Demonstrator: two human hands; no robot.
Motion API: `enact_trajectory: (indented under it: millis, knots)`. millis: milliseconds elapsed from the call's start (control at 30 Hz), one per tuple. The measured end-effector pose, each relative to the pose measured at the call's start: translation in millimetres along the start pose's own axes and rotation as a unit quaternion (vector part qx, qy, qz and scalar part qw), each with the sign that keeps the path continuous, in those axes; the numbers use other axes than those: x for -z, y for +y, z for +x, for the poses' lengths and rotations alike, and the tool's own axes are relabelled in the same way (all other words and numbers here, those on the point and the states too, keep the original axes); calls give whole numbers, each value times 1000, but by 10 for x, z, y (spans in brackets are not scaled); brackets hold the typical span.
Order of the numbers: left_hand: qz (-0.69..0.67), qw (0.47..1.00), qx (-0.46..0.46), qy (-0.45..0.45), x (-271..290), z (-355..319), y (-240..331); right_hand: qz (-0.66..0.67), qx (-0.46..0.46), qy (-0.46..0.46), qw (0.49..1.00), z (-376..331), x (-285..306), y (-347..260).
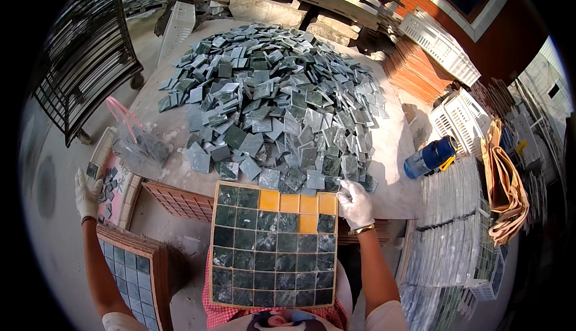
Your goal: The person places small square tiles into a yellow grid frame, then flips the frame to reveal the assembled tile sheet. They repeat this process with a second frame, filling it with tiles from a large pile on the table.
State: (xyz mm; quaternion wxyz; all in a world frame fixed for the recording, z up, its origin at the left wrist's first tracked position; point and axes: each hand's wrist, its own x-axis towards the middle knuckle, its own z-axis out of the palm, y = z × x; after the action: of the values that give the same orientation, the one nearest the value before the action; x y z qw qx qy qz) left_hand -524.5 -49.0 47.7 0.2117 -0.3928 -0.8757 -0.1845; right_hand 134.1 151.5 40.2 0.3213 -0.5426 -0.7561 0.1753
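A wooden grid board (245, 244) rests before me, most of its squares filled with dark green stone tiles. Several squares along its top rows show bare yellow backing (308, 223). My right hand (356, 204), in a white glove, is by the board's upper right corner at the edge of the tile pile (264, 109). Its fingers are bent together; what they hold, if anything, is hidden. Off to the left, my gloved left hand (88, 196) has its fingers apart beside a pink-bottomed tray (119, 181) of stone chips. A small dark tile (92, 170) shows just past its fingertips.
Filled tile boards (129, 271) are stacked at lower left. A clear bag (141, 148) with pink handles stands on the table's left edge. A blue bottle (430, 157), brown paper (503, 184), white crates (459, 118) and stacked tile sheets (447, 229) are at right. A wheeled rack (84, 55) stands far left.
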Motion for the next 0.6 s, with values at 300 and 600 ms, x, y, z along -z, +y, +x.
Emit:
enact_trajectory:
  millis: [300, 600]
  knots:
    - [-327, 915, -189, -143, 258, -1158, 2115, -278, -23, -66, 958, 614, -154, -225]
    - [-410, 775, -423, -228, 182, -1831, 3646, -90, 23, 54, 994, 283, -111, -135]
